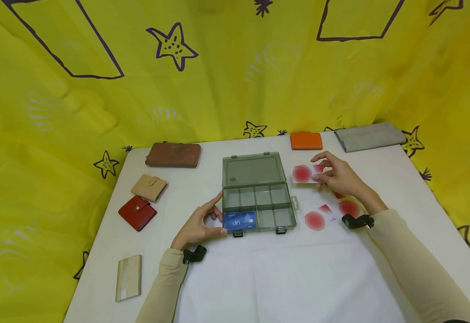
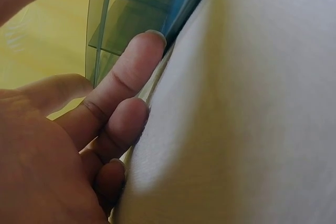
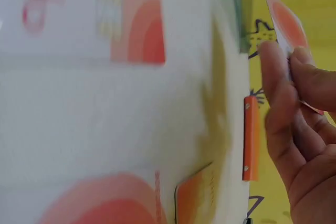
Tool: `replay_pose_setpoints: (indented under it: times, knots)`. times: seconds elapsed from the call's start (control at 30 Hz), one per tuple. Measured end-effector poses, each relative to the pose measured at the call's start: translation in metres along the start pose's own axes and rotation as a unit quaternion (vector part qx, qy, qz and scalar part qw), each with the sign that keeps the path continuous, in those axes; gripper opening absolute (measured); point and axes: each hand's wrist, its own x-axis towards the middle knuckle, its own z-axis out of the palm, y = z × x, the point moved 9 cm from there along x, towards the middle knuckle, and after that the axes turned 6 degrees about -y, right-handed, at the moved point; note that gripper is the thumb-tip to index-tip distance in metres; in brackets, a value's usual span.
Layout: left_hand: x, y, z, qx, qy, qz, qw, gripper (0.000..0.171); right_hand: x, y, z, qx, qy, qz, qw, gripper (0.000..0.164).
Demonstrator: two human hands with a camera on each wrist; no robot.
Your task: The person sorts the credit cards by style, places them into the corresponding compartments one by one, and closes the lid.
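Observation:
A translucent green compartment box (image 1: 255,167) lies with its lid folded back at the table's middle, and a blue VIP card (image 1: 239,221) sits in its front left compartment. My left hand (image 1: 199,224) rests against the box's left side, thumb at the front corner and index finger spread up along the edge. In the left wrist view, relaxed fingers (image 2: 131,64) meet the box wall. Right of the box, my right hand (image 1: 337,176) pinches a white card with red circles (image 1: 301,173) between thumb and fingers, raised above the table in the right wrist view.
More red-and-white cards (image 1: 314,220) lie under the right forearm, with an orange card (image 3: 194,195) by them. An orange wallet (image 1: 306,141) and grey wallet (image 1: 370,137) stand behind. Leftward are brown (image 1: 173,155), beige (image 1: 149,187) and red (image 1: 137,213) wallets and a pale cardholder (image 1: 128,278).

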Motion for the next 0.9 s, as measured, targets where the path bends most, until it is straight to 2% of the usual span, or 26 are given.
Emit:
replay_pose_setpoints:
  times: [0.1,0.2,0.27,0.33,0.43,0.53,0.7,0.8,0.9]
  knots:
    - [-0.001,0.0,0.0,0.0,0.003,0.004,1.0,0.109,-0.007,-0.005,-0.003,0.023,0.035,0.007,0.999,0.046]
    - [-0.002,0.0,-0.001,0.0,0.005,0.011,0.9999,0.108,-0.016,-0.011,0.002,0.103,0.038,0.007,0.994,0.048]
    - [-0.002,0.001,-0.001,0.0,0.006,0.012,0.9999,0.108,-0.02,-0.017,0.01,0.178,0.021,-0.016,0.984,0.05]
    - [-0.002,0.001,-0.001,0.0,0.006,0.011,0.9999,0.107,-0.024,-0.025,0.021,0.244,-0.009,-0.046,0.969,0.053]
    - [-0.002,0.001,-0.001,0.0,0.005,0.004,1.0,0.108,-0.029,-0.038,0.041,0.279,-0.059,-0.095,0.954,0.059]
    - [-0.002,0.001,-0.001,0.0,0.006,-0.002,1.0,0.108,-0.032,-0.046,0.059,0.243,-0.084,-0.113,0.96,0.061]
    - [-0.002,0.0,-0.001,0.003,0.008,-0.001,1.0,0.106,-0.035,-0.051,0.083,0.092,-0.065,-0.099,0.989,0.059]
    - [-0.002,0.0,-0.001,0.002,0.008,0.0,1.0,0.106,-0.036,-0.054,0.094,0.01,-0.055,-0.101,0.993,0.058]
    - [-0.001,0.0,-0.001,-0.002,0.008,-0.002,1.0,0.107,-0.037,-0.058,0.103,-0.046,-0.051,-0.113,0.991,0.059]
